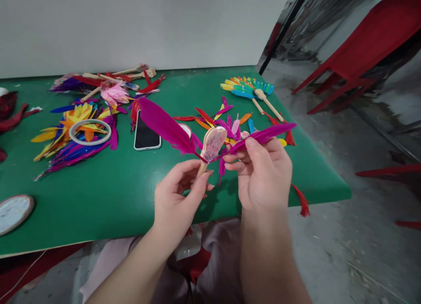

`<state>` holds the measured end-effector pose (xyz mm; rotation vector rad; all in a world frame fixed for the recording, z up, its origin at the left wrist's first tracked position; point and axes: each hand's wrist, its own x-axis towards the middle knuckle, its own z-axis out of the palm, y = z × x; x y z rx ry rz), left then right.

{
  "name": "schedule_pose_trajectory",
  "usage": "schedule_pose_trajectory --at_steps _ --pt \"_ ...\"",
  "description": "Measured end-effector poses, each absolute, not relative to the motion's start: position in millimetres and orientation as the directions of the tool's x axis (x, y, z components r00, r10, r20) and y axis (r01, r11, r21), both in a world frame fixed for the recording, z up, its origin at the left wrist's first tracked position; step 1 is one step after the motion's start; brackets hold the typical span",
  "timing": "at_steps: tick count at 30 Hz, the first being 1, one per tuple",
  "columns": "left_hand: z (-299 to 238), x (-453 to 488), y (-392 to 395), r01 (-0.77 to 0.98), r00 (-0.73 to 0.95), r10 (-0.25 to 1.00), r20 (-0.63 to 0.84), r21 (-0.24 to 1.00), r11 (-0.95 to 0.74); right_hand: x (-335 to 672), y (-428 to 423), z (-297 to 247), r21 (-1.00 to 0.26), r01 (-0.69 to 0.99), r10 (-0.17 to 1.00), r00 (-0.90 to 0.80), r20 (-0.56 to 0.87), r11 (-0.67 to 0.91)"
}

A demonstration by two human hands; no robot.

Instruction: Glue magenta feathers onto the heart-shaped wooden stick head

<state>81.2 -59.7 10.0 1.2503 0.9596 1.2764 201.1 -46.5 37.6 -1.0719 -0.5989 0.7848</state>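
Observation:
My left hand (184,192) is closed round the handle of a small wooden paddle (213,144), held upright above the table's front part. The paddle's rounded face looks smeared with something whitish and pink. A magenta feather (166,125) sticks out to the left from the base of that face. In my right hand (263,174), pinched between thumb and fingers, is another magenta feather (271,132); its quill end points at the paddle's right side. Whether that quill touches the paddle I cannot tell. Behind my hands lie loose coloured feathers (205,116) on the table.
On the green table (131,185) are a phone (148,133), a tape ring (73,130) over a feather pile (79,113), and a round whitish dish (15,212). Finished-looking feather fans (246,85) lie back right. A red chair (371,45) stands beyond. A white panel (131,27) borders the back.

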Motion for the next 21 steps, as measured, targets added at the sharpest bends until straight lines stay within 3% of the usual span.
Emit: schedule_pose_trajectory --at_steps 21 --pt "16 80 -56 -0.064 -0.016 0.992 0.126 0.99 -0.127 186 -46 30 -0.949 -0.222 0.832 0.551 0.067 0.224"
